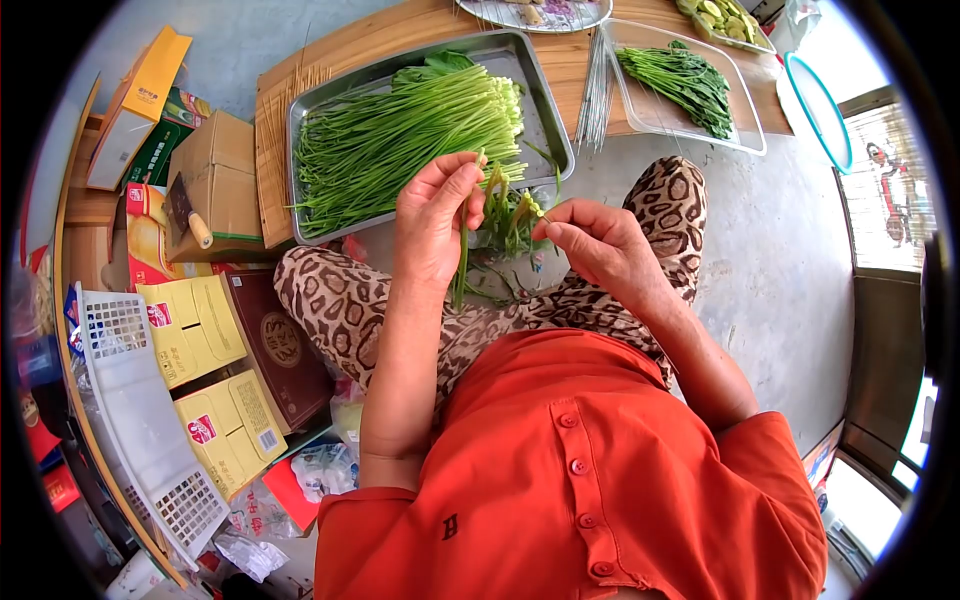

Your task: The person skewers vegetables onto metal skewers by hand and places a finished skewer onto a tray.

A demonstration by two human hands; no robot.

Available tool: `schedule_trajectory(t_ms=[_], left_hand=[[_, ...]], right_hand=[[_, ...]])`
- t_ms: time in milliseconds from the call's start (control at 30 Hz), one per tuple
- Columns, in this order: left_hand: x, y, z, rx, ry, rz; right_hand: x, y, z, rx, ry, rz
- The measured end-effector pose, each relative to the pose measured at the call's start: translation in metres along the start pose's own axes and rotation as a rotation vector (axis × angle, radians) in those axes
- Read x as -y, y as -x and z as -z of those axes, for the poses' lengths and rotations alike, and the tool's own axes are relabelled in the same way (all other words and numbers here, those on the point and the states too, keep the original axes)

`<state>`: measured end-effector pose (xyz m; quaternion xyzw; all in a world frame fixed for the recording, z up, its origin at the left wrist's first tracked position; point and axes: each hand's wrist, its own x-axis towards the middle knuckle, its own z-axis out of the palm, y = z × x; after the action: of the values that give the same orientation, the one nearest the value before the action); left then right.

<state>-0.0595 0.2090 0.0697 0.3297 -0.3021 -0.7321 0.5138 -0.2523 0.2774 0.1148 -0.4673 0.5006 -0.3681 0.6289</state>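
Observation:
My left hand is closed, with thumb and fingers pinching a green vegetable stalk that hangs down below them. To its right, my right hand pinches at the edge of some yellowish-green stem pieces; exactly what sits between its fingertips is too small to tell. Wilted trimmings lie on the floor below and between the hands. Just beyond, a metal tray holds a thick pile of thin green stalks, their pale cut ends toward the right.
A wooden board supports the tray, metal skewers and a clear plastic box of greens. Sliced vegetables stand behind. At left are cardboard boxes, a wooden-handled blade, yellow cartons and a white basket.

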Motion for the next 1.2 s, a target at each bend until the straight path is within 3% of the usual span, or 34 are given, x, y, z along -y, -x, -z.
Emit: schedule_trajectory(t_ms=[567, 667, 733, 767, 833, 933, 1200], left_hand=[[-0.003, -0.002, 0.011, 0.126, -0.062, 0.059], [-0.002, -0.006, 0.011, 0.13, -0.13, 0.007], [-0.004, -0.009, 0.006, 0.218, -0.256, -0.186], [-0.003, -0.01, 0.005, 0.215, -0.256, -0.186], [-0.002, -0.013, 0.006, 0.384, -0.222, -0.122], [0.005, -0.014, 0.009, 0.412, -0.247, 0.012], [-0.001, -0.018, 0.015, 0.424, -0.296, 0.021]], right_hand=[[0.001, 0.001, 0.002, 0.004, 0.023, 0.012], [0.004, 0.0, 0.003, 0.03, -0.032, -0.013], [0.003, 0.001, 0.005, 0.054, -0.107, -0.039], [0.004, 0.0, 0.006, 0.08, -0.183, -0.062], [0.008, -0.001, 0.006, 0.082, -0.202, -0.078], [0.008, -0.003, 0.008, 0.085, -0.227, -0.096], [0.009, 0.002, 0.019, 0.087, -0.108, -0.105]])
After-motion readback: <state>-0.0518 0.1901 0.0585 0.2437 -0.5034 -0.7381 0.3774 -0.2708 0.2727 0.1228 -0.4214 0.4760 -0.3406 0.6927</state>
